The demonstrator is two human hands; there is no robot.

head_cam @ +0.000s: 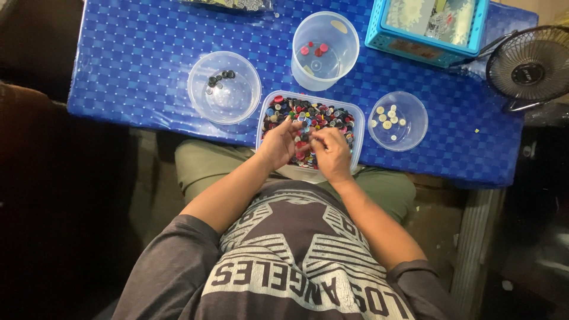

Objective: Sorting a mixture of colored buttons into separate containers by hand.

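The left hand [278,144] rests in the near left part of a clear rectangular tub [353,118] heaped with mixed buttons [314,115], its fingers curled loosely down into the pile; whether they pinch a button cannot be told from this view. The right hand [332,151] lies just beside it in the same tub, thumb and forefinger drawn together as if on something small, though the thing itself is too tiny to make out. The two hands almost touch over the near edge of the heap.

Judging from how things lie, the sorting by colour looks to be at an early stage. The tub is full, with reds, blues, blacks and whites all jumbled. Three clear containers stand around it on the blue checked tablecloth [142,71]. The round bowl [195,89] to the left holds only a few black and dark grey buttons [220,77]. The tall round cup [349,35] beyond the tub holds a few red and pink buttons [313,50]. The small round bowl [415,133] to the right holds about ten cream and white buttons [386,117]. Blue and other colours have no container of their own that shows.

A turquoise plastic basket [379,35] sits at the far right of the table, and a small black desk fan [527,65] stands off the right edge.
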